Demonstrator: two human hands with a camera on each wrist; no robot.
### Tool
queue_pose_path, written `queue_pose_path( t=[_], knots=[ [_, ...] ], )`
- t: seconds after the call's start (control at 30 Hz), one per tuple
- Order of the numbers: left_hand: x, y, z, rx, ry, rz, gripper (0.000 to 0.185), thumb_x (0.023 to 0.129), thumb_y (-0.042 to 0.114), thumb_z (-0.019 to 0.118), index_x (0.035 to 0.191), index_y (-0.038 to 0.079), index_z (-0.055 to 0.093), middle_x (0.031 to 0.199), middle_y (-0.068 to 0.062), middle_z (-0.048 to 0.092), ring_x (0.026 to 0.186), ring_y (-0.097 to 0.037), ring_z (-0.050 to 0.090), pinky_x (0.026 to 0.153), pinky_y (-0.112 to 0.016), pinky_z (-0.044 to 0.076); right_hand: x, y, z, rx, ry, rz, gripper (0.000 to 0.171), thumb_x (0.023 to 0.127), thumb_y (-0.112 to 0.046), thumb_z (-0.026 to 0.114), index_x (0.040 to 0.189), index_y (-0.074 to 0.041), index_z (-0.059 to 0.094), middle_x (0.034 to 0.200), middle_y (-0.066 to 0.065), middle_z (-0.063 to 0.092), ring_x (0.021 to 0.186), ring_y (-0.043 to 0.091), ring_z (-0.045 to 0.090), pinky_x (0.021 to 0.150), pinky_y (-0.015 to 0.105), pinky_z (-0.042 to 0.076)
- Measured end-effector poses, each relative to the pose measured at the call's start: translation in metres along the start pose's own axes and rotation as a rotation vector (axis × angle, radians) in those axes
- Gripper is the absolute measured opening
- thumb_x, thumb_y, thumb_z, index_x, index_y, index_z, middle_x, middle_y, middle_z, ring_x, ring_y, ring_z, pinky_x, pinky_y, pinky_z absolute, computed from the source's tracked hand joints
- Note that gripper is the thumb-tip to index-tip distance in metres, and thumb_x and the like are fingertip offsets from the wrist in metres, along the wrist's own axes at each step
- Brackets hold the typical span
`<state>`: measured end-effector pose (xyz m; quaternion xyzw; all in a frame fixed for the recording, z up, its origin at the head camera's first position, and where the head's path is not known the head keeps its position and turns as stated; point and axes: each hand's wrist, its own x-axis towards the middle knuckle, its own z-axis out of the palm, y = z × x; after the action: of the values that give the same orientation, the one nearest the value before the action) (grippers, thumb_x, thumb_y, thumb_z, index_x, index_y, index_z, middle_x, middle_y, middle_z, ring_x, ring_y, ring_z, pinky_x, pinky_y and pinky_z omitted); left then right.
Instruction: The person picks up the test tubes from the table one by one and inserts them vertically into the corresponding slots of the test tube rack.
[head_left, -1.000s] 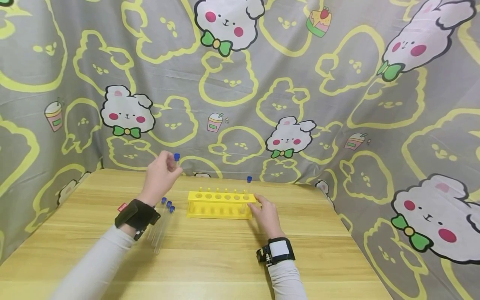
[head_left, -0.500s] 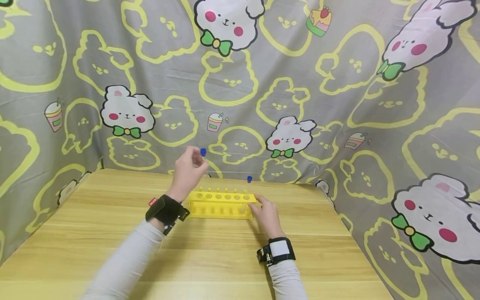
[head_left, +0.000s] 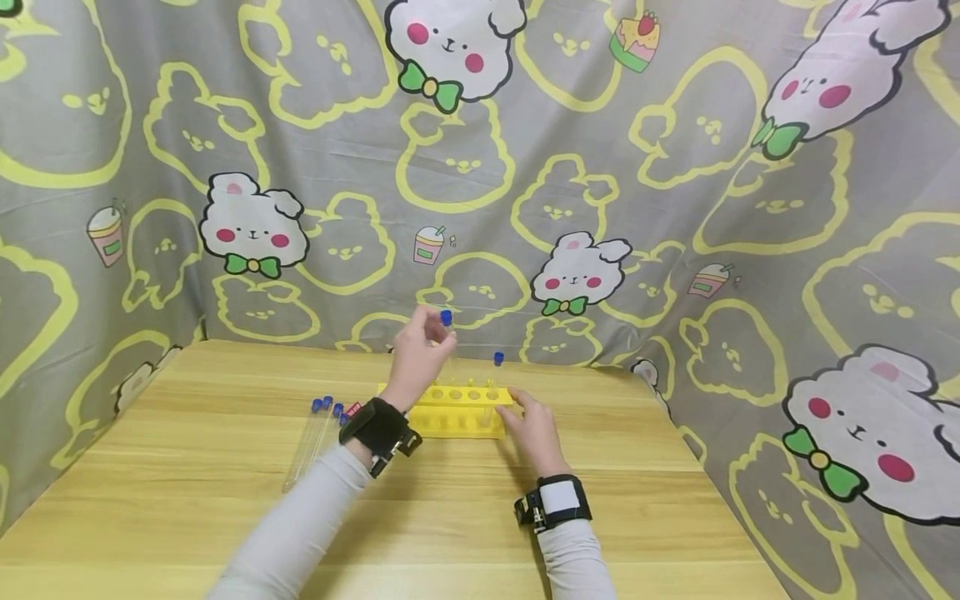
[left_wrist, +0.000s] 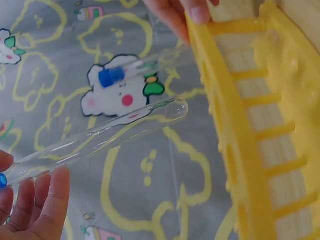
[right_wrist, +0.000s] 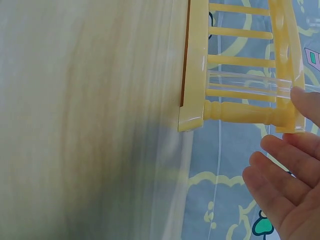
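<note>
My left hand pinches a clear test tube by its blue-capped end. This tube is above the yellow test tube rack, and its rounded end stands apart from the rack in the left wrist view. At the rack's right end, my right hand grips the top plate between thumb and index finger, its other fingers loosely extended. A second blue-capped test tube stands upright in the rack's rightmost hole. My left hand hides part of the rack's left end in the head view.
Several blue-capped test tubes lie on the wooden table left of the rack, partly behind the left forearm. A small red tag shows beside the left wrist strap. A patterned grey curtain hangs behind the table.
My left hand has carried its test tube rightward from near the lying tubes to above the rack, dipping slightly at the end. My right hand has stayed on the rack.
</note>
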<state>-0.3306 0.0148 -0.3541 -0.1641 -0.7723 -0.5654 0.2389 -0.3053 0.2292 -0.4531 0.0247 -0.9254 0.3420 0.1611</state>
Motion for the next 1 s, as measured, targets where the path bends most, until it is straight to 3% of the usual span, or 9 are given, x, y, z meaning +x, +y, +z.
queue_pose_path(
  t=[0.4,0.6,0.83,1.0],
  knots=[
    [-0.006,-0.011,0.028,-0.004,-0.071,0.036,0.025,0.092,0.013,0.064,0.113,0.008,0.051,0.097,-0.009,0.064,0.093,-0.023,0.063,0.082,-0.037,0.056,-0.001,0.000,0.000,-0.014,0.012,-0.020,0.049,0.089,-0.030,0.069,0.130,-0.004,0.060,0.128,0.017,0.064,0.116,0.035,0.063,0.097,0.048,0.052],
    [-0.009,-0.022,0.035,0.040,-0.086,0.051,0.024,0.091,0.012,0.065,0.112,0.008,0.053,0.096,-0.009,0.064,0.091,-0.022,0.062,0.080,-0.035,0.055,0.001,0.001,0.000,-0.011,0.021,-0.037,0.049,0.090,-0.030,0.069,0.130,-0.004,0.060,0.129,0.016,0.064,0.114,0.035,0.063,0.096,0.048,0.052],
    [-0.015,-0.032,0.042,0.052,-0.159,0.011,0.026,0.090,0.011,0.064,0.114,0.007,0.053,0.096,-0.008,0.064,0.090,-0.021,0.062,0.079,-0.034,0.054,0.002,0.001,0.001,-0.009,0.015,-0.026,0.048,0.090,-0.029,0.068,0.130,-0.004,0.060,0.130,0.016,0.063,0.116,0.035,0.063,0.097,0.048,0.051],
    [-0.019,-0.039,0.047,0.092,-0.193,0.023,0.025,0.090,0.010,0.063,0.113,0.006,0.054,0.095,-0.007,0.063,0.089,-0.021,0.063,0.080,-0.033,0.055,0.002,0.001,0.000,-0.011,0.012,-0.020,0.047,0.090,-0.029,0.068,0.129,-0.004,0.060,0.129,0.017,0.064,0.115,0.035,0.063,0.097,0.048,0.051]
  ],
)
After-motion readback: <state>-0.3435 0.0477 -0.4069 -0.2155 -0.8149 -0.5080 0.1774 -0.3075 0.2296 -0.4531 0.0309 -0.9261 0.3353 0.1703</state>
